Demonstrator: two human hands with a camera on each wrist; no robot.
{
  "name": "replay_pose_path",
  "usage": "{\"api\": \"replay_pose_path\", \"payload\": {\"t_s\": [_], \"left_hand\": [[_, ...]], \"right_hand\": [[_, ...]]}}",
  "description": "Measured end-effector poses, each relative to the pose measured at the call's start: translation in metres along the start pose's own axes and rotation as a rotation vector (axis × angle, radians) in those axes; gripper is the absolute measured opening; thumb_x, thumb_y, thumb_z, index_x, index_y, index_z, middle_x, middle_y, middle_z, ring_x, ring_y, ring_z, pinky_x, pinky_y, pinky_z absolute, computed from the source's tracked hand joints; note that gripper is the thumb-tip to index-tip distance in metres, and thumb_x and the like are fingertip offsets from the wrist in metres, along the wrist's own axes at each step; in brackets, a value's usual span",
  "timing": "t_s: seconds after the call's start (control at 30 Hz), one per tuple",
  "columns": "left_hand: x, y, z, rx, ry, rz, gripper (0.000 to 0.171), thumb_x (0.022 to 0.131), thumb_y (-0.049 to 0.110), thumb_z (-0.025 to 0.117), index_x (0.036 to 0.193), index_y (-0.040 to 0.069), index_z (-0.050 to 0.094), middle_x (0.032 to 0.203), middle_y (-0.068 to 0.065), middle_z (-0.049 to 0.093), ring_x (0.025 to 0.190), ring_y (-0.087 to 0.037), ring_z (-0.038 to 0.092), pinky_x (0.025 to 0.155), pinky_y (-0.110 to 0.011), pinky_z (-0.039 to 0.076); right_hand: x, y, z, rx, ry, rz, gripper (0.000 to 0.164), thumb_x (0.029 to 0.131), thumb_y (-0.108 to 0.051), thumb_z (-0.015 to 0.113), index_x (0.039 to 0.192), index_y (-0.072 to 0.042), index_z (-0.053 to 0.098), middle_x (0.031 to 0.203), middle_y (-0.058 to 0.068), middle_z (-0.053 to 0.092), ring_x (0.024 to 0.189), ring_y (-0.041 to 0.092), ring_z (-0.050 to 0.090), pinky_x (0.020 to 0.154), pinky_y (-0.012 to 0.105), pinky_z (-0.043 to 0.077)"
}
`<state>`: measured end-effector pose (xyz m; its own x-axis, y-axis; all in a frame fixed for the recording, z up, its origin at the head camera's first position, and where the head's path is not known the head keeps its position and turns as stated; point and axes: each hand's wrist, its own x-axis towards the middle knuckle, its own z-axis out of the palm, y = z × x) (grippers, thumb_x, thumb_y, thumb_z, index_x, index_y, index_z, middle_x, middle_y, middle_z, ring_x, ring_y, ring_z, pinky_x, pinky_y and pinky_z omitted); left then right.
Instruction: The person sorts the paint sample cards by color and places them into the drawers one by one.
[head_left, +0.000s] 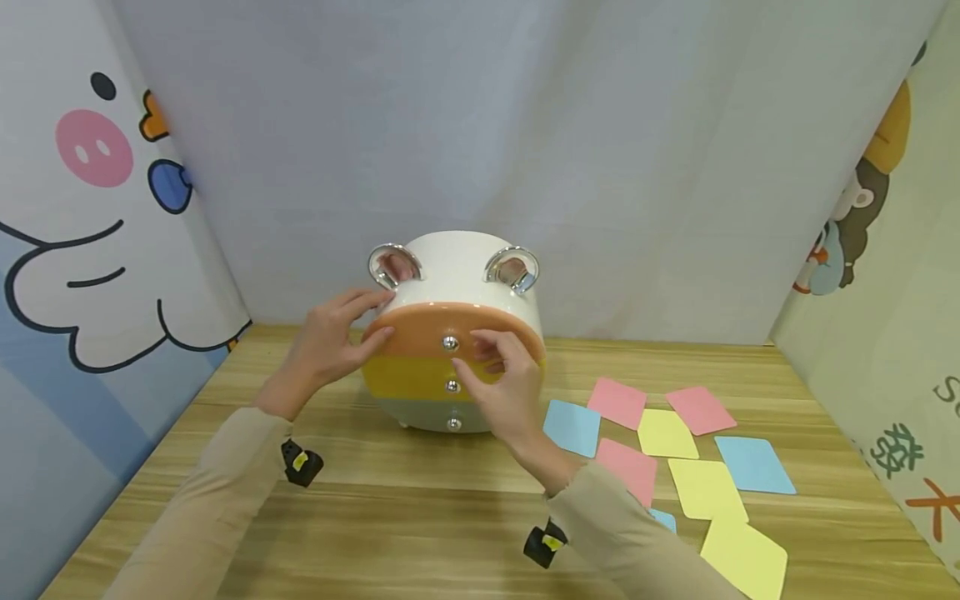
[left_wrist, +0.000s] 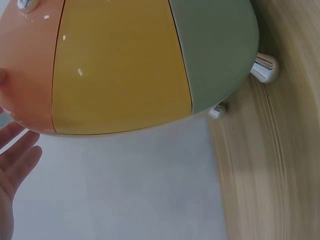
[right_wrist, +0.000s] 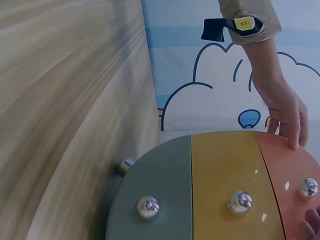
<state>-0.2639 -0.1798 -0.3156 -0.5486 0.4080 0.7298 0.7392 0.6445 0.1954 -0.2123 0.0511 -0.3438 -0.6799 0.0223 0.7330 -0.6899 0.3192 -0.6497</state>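
My beige sleeves lie closest, the right sleeve (head_left: 637,533) slanting in from the lower right, over part of the paper squares (head_left: 705,490), and the left sleeve (head_left: 202,508) from the lower left. Beyond them the drawer cabinet (head_left: 408,379) stands upright on the wooden table (head_left: 420,517), its orange, yellow and grey-green front facing me.

My left hand (head_left: 330,337) holds the cabinet's upper left rim, thumb on the orange drawer (head_left: 412,329) and fingers round the edge, just below the left silver ear (head_left: 408,252). My wrist bends inward to reach it.

My right hand (head_left: 510,387) is in front of the cabinet, thumb and forefinger spread apart beside the top knob (head_left: 450,342), pinching nothing; in the right wrist view a gap shows between fingertips and knob. The middle knob (head_left: 452,386) and bottom knob (head_left: 453,424) sit below, left of that hand.

Bare wood runs between my forearms up to the cabinet's front, and from its left side to the printed left wall (head_left: 45,300). On the right, the paper squares begin just beside the cabinet. Behind it, the table's back edge meets the pale curtain (head_left: 637,208).
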Motion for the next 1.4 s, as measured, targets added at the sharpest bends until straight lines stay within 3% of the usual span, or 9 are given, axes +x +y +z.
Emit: {"api": "replay_pose_path", "payload": {"t_s": [0.23, 0.53, 0.73, 0.93, 1.4], "left_hand": [[-0.001, -0.001, 0.002, -0.005, 0.013, 0.013, 0.039, 0.075, 0.013, 0.071, 0.112, 0.003, 0.063, 0.103, -0.013, 0.063, 0.086, -0.030, 0.061, 0.065, -0.043, 0.052], [-0.001, -0.004, 0.001, -0.011, 0.029, 0.033, 0.039, 0.074, 0.014, 0.071, 0.110, 0.003, 0.064, 0.100, -0.013, 0.063, 0.077, -0.027, 0.060, 0.063, -0.040, 0.053], [-0.001, -0.005, 0.001, -0.019, 0.034, 0.049, 0.036, 0.077, 0.016, 0.070, 0.110, 0.002, 0.064, 0.098, -0.013, 0.063, 0.076, -0.028, 0.061, 0.062, -0.039, 0.054], [0.000, -0.003, 0.001, -0.011, 0.029, 0.045, 0.038, 0.075, 0.013, 0.071, 0.110, 0.002, 0.063, 0.098, -0.014, 0.063, 0.077, -0.029, 0.062, 0.063, -0.038, 0.055], [0.000, -0.002, 0.000, -0.022, 0.021, 0.033, 0.036, 0.076, 0.013, 0.070, 0.110, 0.002, 0.063, 0.099, -0.013, 0.063, 0.078, -0.025, 0.061, 0.063, -0.035, 0.055]], "right_hand": [[-0.004, -0.002, 0.020, -0.015, 0.113, 0.095, 0.023, 0.073, -0.007, 0.074, 0.093, -0.002, 0.064, 0.086, 0.008, 0.061, 0.078, 0.019, 0.059, 0.065, 0.027, 0.054], [-0.006, -0.001, 0.044, 0.082, 0.260, 0.113, 0.017, 0.075, -0.003, 0.072, 0.091, 0.001, 0.066, 0.085, 0.012, 0.057, 0.076, 0.021, 0.061, 0.064, 0.023, 0.056], [-0.007, -0.001, 0.053, 0.129, 0.331, 0.075, 0.016, 0.075, -0.003, 0.072, 0.089, 0.003, 0.066, 0.084, 0.013, 0.054, 0.073, 0.023, 0.062, 0.065, 0.025, 0.057], [-0.007, 0.001, 0.055, 0.125, 0.349, 0.053, 0.016, 0.075, -0.002, 0.072, 0.090, 0.002, 0.067, 0.084, 0.012, 0.054, 0.073, 0.022, 0.062, 0.065, 0.025, 0.056], [-0.004, 0.008, 0.052, 0.041, 0.307, -0.100, 0.014, 0.074, 0.003, 0.070, 0.086, 0.005, 0.064, 0.083, 0.013, 0.057, 0.071, 0.021, 0.063, 0.064, 0.020, 0.056]]}}
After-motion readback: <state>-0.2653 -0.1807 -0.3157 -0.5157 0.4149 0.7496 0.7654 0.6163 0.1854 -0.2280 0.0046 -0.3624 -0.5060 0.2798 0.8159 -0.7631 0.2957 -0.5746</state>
